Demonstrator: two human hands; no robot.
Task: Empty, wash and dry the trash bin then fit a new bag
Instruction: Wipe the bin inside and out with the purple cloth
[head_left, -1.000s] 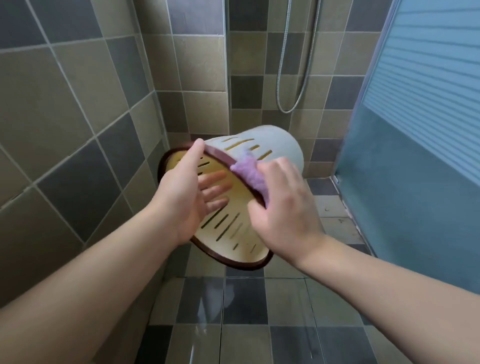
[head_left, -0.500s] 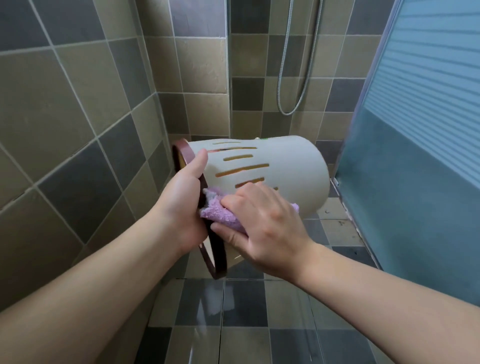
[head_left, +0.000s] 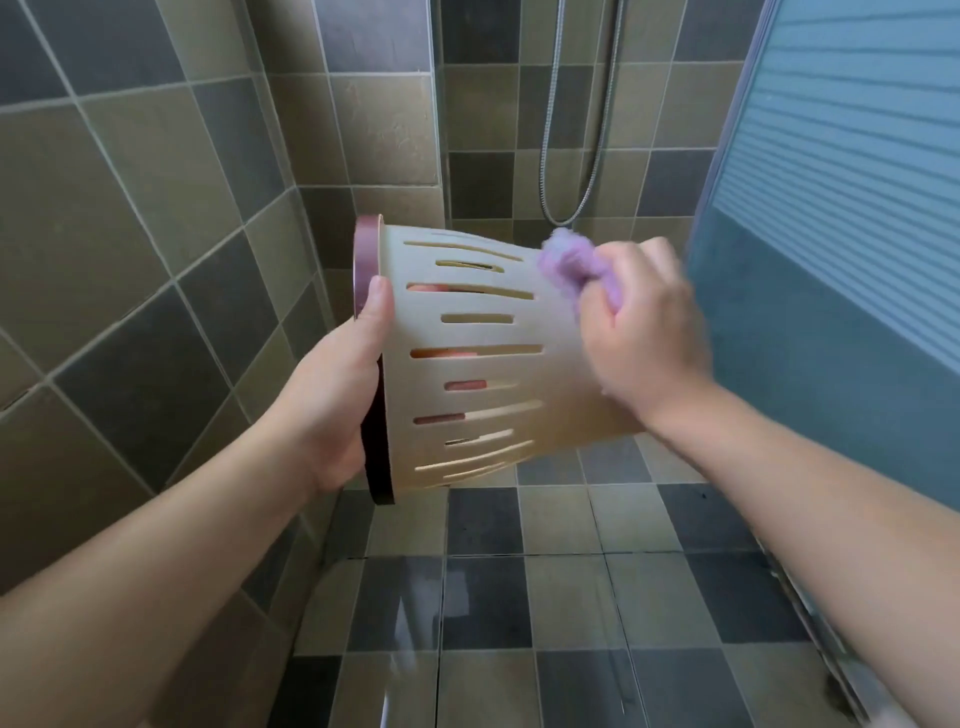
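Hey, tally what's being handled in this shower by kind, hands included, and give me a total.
Hands: 2, left hand, right hand
Slotted trash bin: 1
Purple cloth: 1
Shower hose: 1
Total: 5

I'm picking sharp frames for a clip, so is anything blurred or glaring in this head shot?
Head view: the right hand and its purple fluffy cloth are motion-smeared; the cream slotted plastic bin and left hand look sharper; the wet tiled floor shows pale glare; wall lines bow from the wide lens.
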